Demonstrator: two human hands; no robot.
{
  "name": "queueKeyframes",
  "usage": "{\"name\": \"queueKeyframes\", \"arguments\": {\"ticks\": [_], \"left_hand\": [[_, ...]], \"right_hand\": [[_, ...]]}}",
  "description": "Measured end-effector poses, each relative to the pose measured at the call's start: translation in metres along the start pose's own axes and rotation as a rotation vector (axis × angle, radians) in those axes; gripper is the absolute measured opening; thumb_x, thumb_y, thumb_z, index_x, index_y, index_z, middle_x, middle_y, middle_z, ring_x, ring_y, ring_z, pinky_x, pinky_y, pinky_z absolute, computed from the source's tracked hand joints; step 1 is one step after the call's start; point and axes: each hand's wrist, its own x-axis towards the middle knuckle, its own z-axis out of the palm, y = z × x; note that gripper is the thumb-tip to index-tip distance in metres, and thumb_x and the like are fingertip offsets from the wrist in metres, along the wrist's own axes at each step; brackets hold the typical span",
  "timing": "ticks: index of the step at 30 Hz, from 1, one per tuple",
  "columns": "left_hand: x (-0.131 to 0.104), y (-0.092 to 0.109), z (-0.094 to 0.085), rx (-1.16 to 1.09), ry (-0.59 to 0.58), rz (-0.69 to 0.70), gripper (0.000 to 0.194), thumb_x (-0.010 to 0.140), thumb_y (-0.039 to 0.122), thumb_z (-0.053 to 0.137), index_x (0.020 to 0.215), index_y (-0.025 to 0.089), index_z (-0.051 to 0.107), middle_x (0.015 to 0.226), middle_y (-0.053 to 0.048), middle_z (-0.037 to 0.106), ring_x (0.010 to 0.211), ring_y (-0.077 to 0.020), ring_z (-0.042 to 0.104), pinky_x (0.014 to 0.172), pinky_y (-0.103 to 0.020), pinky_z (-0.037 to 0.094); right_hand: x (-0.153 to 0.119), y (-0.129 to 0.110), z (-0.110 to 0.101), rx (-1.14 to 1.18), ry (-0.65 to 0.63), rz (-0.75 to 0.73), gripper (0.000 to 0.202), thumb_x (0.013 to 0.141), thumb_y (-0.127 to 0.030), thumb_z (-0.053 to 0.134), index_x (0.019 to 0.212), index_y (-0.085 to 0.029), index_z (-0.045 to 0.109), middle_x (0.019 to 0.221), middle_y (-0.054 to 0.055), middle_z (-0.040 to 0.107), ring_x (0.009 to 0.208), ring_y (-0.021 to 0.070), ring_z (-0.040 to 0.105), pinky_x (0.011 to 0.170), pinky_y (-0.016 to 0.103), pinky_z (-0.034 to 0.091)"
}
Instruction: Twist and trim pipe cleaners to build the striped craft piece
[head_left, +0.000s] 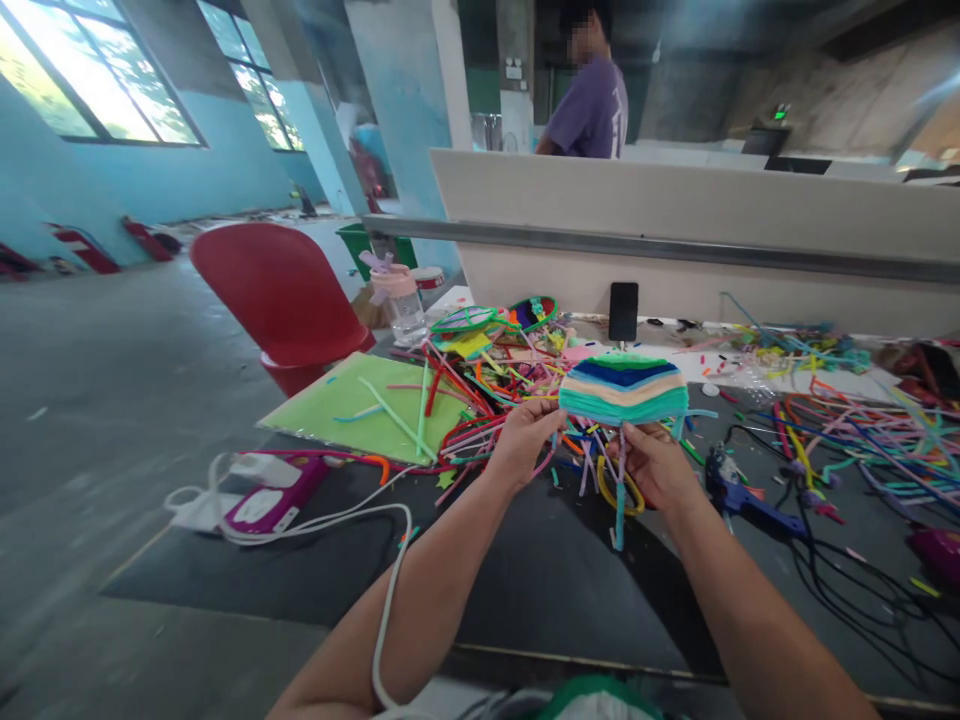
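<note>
A rounded striped pipe-cleaner panel [622, 390] in green, dark blue, cream and teal is held up above the table. My left hand [527, 440] pinches its lower left edge between thumb and fingers. At the lower right edge, my right hand [654, 468] is closed on the same panel. Below it, near the right fingers, hangs a lilac and light blue pipe cleaner [620, 500]; I cannot tell whether it is joined to the panel. A yellow pipe-cleaner loop [634, 500] shows just under my right hand.
Loose pipe cleaners [900, 430] lie heaped behind and to the right. A blue glue gun [761, 508] with black cords is at right. Leftward are a green sheet [352, 400], a purple power strip [281, 495], a bottle [401, 305] and a red chair [277, 290]. A phone [623, 310] stands behind.
</note>
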Motion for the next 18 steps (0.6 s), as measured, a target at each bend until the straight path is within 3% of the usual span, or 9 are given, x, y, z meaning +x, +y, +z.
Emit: {"name": "queueKeyframes", "arguments": {"ticks": [3, 6, 11, 13, 15, 16, 18], "left_hand": [[-0.002, 0.012, -0.006, -0.063, -0.129, -0.070, 0.024, 0.069, 0.034, 0.073, 0.075, 0.013, 0.062, 0.058, 0.002, 0.056, 0.044, -0.0054, 0.047, 0.042, -0.019, 0.034], [-0.008, 0.022, -0.008, -0.068, -0.300, -0.148, 0.024, 0.068, 0.033, 0.073, 0.070, 0.013, 0.060, 0.057, 0.002, 0.055, 0.042, -0.0059, 0.047, 0.040, -0.019, 0.034], [-0.015, 0.012, 0.005, 0.083, -0.572, -0.285, 0.025, 0.069, 0.034, 0.072, 0.068, 0.012, 0.060, 0.055, 0.000, 0.056, 0.039, -0.0077, 0.048, 0.037, -0.020, 0.034], [-0.015, 0.007, 0.010, 0.093, -0.554, -0.320, 0.025, 0.067, 0.035, 0.072, 0.069, 0.012, 0.061, 0.056, -0.001, 0.057, 0.040, -0.0083, 0.049, 0.036, -0.019, 0.035], [-0.014, 0.008, 0.011, 0.075, -0.475, -0.326, 0.026, 0.064, 0.034, 0.075, 0.071, 0.012, 0.062, 0.057, -0.002, 0.058, 0.041, -0.0087, 0.049, 0.037, -0.020, 0.036], [-0.012, 0.011, 0.010, 0.075, -0.432, -0.306, 0.025, 0.063, 0.032, 0.076, 0.071, 0.012, 0.063, 0.057, -0.002, 0.058, 0.043, -0.0086, 0.050, 0.039, -0.020, 0.037], [-0.008, 0.018, 0.004, 0.098, -0.356, -0.260, 0.023, 0.061, 0.029, 0.077, 0.067, 0.013, 0.061, 0.055, 0.000, 0.057, 0.044, -0.0082, 0.050, 0.041, -0.020, 0.039]], "right_hand": [[-0.016, -0.021, 0.003, -0.191, -0.138, -0.065, 0.028, 0.069, -0.028, 0.075, 0.095, -0.022, 0.067, 0.083, 0.003, 0.071, 0.078, 0.0170, 0.067, 0.074, 0.030, 0.054], [-0.040, -0.050, -0.006, -0.436, -0.339, 0.028, 0.062, 0.058, -0.024, 0.082, 0.116, -0.027, 0.061, 0.112, 0.005, 0.067, 0.107, 0.0236, 0.061, 0.095, 0.040, 0.047], [-0.073, -0.083, -0.038, -0.684, -0.427, 0.250, 0.046, 0.067, -0.025, 0.074, 0.112, -0.025, 0.065, 0.112, 0.007, 0.068, 0.104, 0.0226, 0.063, 0.090, 0.037, 0.050], [-0.075, -0.088, -0.049, -0.642, -0.558, 0.304, 0.050, 0.065, -0.022, 0.075, 0.114, -0.022, 0.064, 0.113, 0.008, 0.068, 0.102, 0.0219, 0.064, 0.090, 0.037, 0.049], [-0.069, -0.093, -0.059, -0.621, -0.602, 0.360, 0.054, 0.063, -0.019, 0.077, 0.115, -0.019, 0.063, 0.115, 0.009, 0.067, 0.100, 0.0214, 0.065, 0.089, 0.036, 0.049], [-0.064, -0.096, -0.063, -0.614, -0.556, 0.344, 0.048, 0.062, -0.019, 0.077, 0.109, -0.016, 0.066, 0.109, 0.010, 0.069, 0.095, 0.0210, 0.066, 0.086, 0.035, 0.050], [-0.051, -0.104, -0.070, -0.572, -0.316, 0.196, 0.032, 0.063, -0.019, 0.076, 0.094, -0.012, 0.069, 0.088, 0.008, 0.073, 0.076, 0.0170, 0.068, 0.075, 0.030, 0.052]]}}
